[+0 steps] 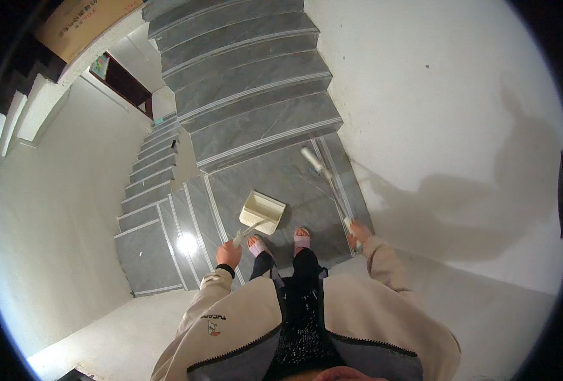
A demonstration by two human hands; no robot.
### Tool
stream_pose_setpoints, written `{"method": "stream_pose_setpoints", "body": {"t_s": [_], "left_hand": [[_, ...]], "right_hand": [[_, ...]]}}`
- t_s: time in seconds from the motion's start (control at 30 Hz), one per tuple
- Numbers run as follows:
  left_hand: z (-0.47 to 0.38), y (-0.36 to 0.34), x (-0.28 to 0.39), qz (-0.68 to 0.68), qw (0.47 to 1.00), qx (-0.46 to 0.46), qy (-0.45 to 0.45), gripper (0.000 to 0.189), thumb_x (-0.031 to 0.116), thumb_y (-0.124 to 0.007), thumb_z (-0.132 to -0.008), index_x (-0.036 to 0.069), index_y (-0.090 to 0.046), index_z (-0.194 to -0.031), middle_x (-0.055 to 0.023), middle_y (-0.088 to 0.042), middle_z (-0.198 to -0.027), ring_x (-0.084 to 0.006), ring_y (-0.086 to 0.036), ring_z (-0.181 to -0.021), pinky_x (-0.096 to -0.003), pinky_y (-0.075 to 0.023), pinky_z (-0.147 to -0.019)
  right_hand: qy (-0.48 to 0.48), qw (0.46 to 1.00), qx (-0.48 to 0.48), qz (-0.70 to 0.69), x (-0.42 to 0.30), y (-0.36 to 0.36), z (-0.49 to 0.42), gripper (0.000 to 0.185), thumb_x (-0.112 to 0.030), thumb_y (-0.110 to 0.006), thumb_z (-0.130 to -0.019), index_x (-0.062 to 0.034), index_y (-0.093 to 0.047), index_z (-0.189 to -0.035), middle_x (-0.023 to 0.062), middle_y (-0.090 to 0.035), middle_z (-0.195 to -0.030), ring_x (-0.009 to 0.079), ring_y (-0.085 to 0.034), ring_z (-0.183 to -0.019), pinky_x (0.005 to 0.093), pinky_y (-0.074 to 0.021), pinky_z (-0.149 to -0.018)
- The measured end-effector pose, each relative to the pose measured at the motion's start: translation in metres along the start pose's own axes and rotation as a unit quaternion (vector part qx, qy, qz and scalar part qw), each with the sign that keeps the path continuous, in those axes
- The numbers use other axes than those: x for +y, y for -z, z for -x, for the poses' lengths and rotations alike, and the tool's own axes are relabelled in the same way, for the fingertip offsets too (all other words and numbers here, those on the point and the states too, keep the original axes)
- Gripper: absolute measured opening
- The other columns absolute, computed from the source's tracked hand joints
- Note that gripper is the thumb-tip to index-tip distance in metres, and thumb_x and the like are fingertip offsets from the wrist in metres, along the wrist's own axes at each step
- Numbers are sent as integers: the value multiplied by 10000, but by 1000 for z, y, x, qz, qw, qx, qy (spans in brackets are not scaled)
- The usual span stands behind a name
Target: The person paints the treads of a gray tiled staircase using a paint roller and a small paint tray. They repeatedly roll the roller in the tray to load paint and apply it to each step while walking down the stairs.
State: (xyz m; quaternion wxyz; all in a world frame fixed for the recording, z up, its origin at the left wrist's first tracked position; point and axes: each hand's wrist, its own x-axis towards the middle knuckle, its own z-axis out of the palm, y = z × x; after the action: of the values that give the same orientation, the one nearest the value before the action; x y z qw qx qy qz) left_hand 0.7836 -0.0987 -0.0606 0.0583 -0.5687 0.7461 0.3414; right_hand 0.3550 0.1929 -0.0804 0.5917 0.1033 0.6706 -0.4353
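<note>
My left hand [229, 255], with a black band at the wrist, is closed on the pale handle of a long-handled dustpan [263, 208]. The cream pan, its hollow side facing up, is low in front of my feet. In my right hand [359, 234] is the grip of a paint roller [315, 161]. Its thin shaft runs away from me at the right, and the whitish roller sleeve lies over the grey tiles near the lowest step. Whether the pan and the roller touch the floor I cannot tell.
Grey tiled stairs [257, 112] rise ahead, and another flight [150, 174] descends at the left. A white wall [453, 143] stands close on my right. A cardboard box [84, 26] is at the upper left. My slippered feet [302, 238] are on the landing.
</note>
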Motion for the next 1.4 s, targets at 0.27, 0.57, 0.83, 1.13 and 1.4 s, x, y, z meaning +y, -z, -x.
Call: {"method": "stream_pose_setpoints", "body": {"t_s": [0.27, 0.57, 0.83, 1.13, 1.4], "left_hand": [[-9, -10, 33, -15, 999, 4, 31, 274, 257, -612, -798, 8, -683, -886, -269, -659, -854, -438, -641, -853, -515, -512, -754], [-3, -7, 35, -19, 998, -8, 52, 284, 266, -601, -811, 17, -684, -921, -242, -673, -919, -429, -643, -901, -516, -512, -780], [-6, -4, 33, -23, 998, 5, 66, 267, 250, -588, -809, 25, -687, -913, -238, -675, -898, -431, -644, -878, -512, -515, -781], [2, -3, 43, -42, 995, 6, 85, 254, 238, -591, -808, 29, -683, -918, -253, -667, -906, -428, -642, -893, -508, -515, -783], [1, -5, 48, -63, 993, 5, 101, 257, 242, -567, -828, 36, -683, -929, -240, -674, -909, -417, -649, -891, -503, -519, -784]], "right_hand": [[-72, 988, 130, -49, -47, -22, -165, 208, -258, -417, -963, -138, -505, -1109, 90, -475, -717, 204, -444, -492, 374, -381, -403], [119, 900, -68, 414, 97, -28, -34, 497, -297, -541, -912, -46, -495, -1338, 200, -610, -1224, 353, -573, -1158, 400, -438, -994], [370, 825, -36, 425, 77, 46, 10, 490, -301, -540, -927, -98, -498, -1372, 135, -663, -1061, 243, -635, -943, 371, -497, -835], [-52, 985, 151, -73, -87, 14, -132, 251, -278, -497, -945, -136, -543, -1147, 34, -472, -665, 165, -495, -571, 326, -420, -422], [-8, 954, -19, 299, 24, -14, -130, 311, -199, -446, -947, -108, -522, -1234, 123, -588, -750, 252, -542, -502, 406, -451, -455]]}}
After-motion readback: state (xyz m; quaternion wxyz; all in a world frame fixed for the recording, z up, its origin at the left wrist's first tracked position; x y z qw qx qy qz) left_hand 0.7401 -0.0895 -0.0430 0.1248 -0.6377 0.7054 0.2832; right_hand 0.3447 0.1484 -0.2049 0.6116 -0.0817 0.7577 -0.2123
